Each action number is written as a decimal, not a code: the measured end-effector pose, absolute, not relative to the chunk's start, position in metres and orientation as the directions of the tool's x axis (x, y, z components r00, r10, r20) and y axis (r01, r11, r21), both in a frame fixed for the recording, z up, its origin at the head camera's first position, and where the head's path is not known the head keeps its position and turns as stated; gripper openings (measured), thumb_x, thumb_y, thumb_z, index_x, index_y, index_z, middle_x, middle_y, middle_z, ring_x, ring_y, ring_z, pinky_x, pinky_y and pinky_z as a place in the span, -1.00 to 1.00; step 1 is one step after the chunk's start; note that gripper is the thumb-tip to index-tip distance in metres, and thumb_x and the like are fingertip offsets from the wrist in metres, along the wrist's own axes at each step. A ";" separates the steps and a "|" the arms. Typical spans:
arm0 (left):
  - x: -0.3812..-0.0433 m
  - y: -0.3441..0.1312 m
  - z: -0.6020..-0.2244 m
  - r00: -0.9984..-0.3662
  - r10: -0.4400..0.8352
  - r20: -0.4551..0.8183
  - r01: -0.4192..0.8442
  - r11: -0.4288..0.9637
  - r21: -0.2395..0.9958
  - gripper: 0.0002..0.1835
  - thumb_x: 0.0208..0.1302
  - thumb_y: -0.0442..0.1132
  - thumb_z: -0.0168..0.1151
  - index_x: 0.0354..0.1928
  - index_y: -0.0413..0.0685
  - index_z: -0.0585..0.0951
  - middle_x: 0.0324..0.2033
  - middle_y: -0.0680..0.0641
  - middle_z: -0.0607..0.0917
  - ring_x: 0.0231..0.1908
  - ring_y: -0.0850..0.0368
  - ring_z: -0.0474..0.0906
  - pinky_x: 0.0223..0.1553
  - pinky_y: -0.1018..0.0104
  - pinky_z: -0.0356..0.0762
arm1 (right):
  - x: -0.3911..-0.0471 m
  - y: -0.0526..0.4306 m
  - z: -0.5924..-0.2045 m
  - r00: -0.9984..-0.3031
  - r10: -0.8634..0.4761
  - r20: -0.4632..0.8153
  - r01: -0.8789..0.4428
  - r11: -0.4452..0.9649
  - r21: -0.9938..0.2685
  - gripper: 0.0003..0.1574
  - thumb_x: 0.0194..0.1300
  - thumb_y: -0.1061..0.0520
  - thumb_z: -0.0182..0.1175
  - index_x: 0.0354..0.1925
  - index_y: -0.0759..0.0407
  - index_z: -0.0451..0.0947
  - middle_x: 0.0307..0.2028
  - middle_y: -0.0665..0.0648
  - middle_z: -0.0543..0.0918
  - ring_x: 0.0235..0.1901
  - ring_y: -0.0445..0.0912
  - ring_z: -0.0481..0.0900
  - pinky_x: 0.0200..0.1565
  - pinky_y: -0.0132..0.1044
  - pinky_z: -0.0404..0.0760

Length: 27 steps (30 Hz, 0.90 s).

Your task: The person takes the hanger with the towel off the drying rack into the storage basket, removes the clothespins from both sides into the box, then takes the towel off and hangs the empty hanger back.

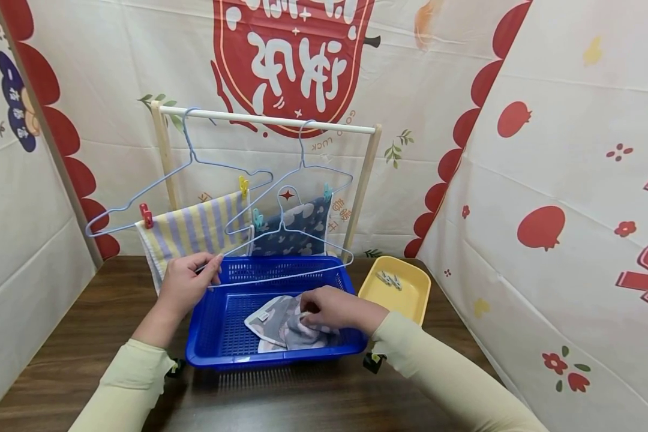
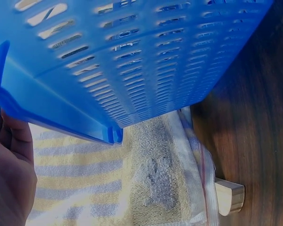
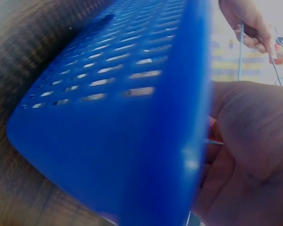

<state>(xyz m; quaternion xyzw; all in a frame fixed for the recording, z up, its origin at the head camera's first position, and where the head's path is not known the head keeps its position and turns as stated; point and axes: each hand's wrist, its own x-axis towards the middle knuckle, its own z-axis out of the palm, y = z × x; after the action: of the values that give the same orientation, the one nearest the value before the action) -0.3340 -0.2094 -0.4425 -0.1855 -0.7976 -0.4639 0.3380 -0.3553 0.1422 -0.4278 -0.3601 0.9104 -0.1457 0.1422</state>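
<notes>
My left hand grips the left corner of a light blue wire hanger, which is held over the blue basket. Inside the basket's right half lies a small grey and pink patterned towel, one corner spread flat with a white label showing. My right hand reaches down to it, thumb and fingers curled and pinching the bunched part. In the right wrist view the basket wall hides the towel and most of the fingertips.
Behind the basket stands a rack. From it hang two hangers with a striped towel and a dark blue towel, fixed by pegs. At the right a yellow tray holds several grey pegs.
</notes>
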 end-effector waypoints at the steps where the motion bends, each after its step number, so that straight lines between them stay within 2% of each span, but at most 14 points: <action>1: -0.334 -0.210 -0.442 -0.702 -0.016 0.712 0.611 0.500 0.614 -0.67 0.55 -0.36 0.39 -0.49 -0.03 0.72 -0.64 0.11 0.71 -0.59 0.19 0.63 -0.48 0.52 0.52 | -0.355 0.144 -0.426 -0.698 -0.699 -0.154 -0.609 0.693 -0.387 -0.80 0.56 -0.04 0.43 0.05 -0.06 0.71 -0.19 -0.18 0.69 -0.20 -0.22 0.61 -0.08 -0.30 0.65; 5: -0.334 -0.210 -0.442 -0.698 -0.014 0.716 0.614 0.503 0.608 -0.68 0.55 -0.36 0.39 -0.48 -0.05 0.73 -0.64 0.12 0.70 -0.60 0.20 0.62 -0.49 0.52 0.52 | -0.354 0.154 -0.420 -0.701 -0.702 -0.131 -0.593 0.674 -0.441 -0.61 0.55 -0.07 0.45 0.20 0.03 0.68 0.02 -0.07 0.73 0.02 -0.12 0.68 0.15 -0.17 0.68; 7: -0.333 -0.210 -0.442 -0.693 -0.012 0.721 0.617 0.508 0.601 -0.68 0.55 -0.36 0.39 -0.48 -0.06 0.73 -0.64 0.13 0.70 -0.60 0.21 0.61 -0.49 0.52 0.52 | -0.352 0.160 -0.418 -0.732 -0.677 -0.081 -0.585 0.685 -0.434 -0.56 0.56 -0.08 0.43 0.23 0.09 0.66 0.08 0.04 0.74 0.07 -0.03 0.68 0.21 -0.06 0.67; 12: -0.333 -0.211 -0.441 -0.685 -0.007 0.729 0.626 0.505 0.594 -0.70 0.55 -0.37 0.39 -0.46 -0.08 0.74 -0.63 0.13 0.71 -0.60 0.22 0.63 -0.49 0.52 0.53 | -0.342 0.170 -0.419 -0.878 -0.466 0.111 -0.474 0.816 -0.330 -0.54 0.62 -0.14 0.33 0.20 0.16 0.66 0.04 0.15 0.70 -0.04 0.02 0.65 0.12 0.01 0.71; 14: -0.333 -0.211 -0.441 -0.681 -0.009 0.732 0.631 0.501 0.593 -0.70 0.55 -0.37 0.39 -0.46 -0.08 0.74 -0.63 0.12 0.71 -0.60 0.21 0.63 -0.49 0.53 0.54 | -0.339 0.172 -0.422 -0.909 -0.374 0.183 -0.414 0.863 -0.290 -0.55 0.62 -0.13 0.33 0.18 0.18 0.65 0.00 0.17 0.67 -0.08 0.03 0.64 0.06 0.02 0.72; 19: -0.332 -0.211 -0.440 -0.667 -0.013 0.745 0.640 0.502 0.582 -0.70 0.53 -0.38 0.40 -0.46 -0.03 0.75 -0.64 0.14 0.71 -0.61 0.22 0.63 -0.49 0.53 0.54 | -0.334 0.175 -0.432 -0.937 -0.219 0.273 -0.288 0.925 -0.248 -0.44 0.61 -0.06 0.34 0.32 0.28 0.58 0.05 0.29 0.62 -0.03 0.12 0.65 0.08 0.08 0.73; 22: -0.332 -0.211 -0.440 -0.662 -0.013 0.750 0.642 0.506 0.576 -0.69 0.53 -0.38 0.41 -0.46 0.00 0.74 -0.64 0.15 0.70 -0.61 0.23 0.63 -0.48 0.54 0.53 | -0.333 0.176 -0.440 -0.948 -0.157 0.278 -0.231 0.938 -0.260 -0.37 0.61 -0.05 0.33 0.41 0.31 0.53 0.12 0.34 0.60 0.02 0.16 0.67 0.12 0.13 0.74; 27: -0.331 -0.210 -0.439 -0.651 -0.008 0.759 0.651 0.509 0.564 -0.69 0.53 -0.38 0.41 -0.48 -0.03 0.74 -0.65 0.18 0.69 -0.60 0.23 0.62 -0.48 0.55 0.52 | -0.336 0.175 -0.455 -0.961 -0.095 0.262 -0.175 0.937 -0.302 -0.33 0.60 0.01 0.29 0.48 0.32 0.46 0.18 0.43 0.59 -0.01 0.25 0.73 0.06 0.20 0.76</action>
<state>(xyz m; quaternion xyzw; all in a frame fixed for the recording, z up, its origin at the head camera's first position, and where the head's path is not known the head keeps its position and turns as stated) -0.3309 -0.2098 -0.4392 -0.2037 -0.7884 -0.4517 0.3645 -0.3361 0.1754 -0.4548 -0.0690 0.9765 -0.1634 -0.1224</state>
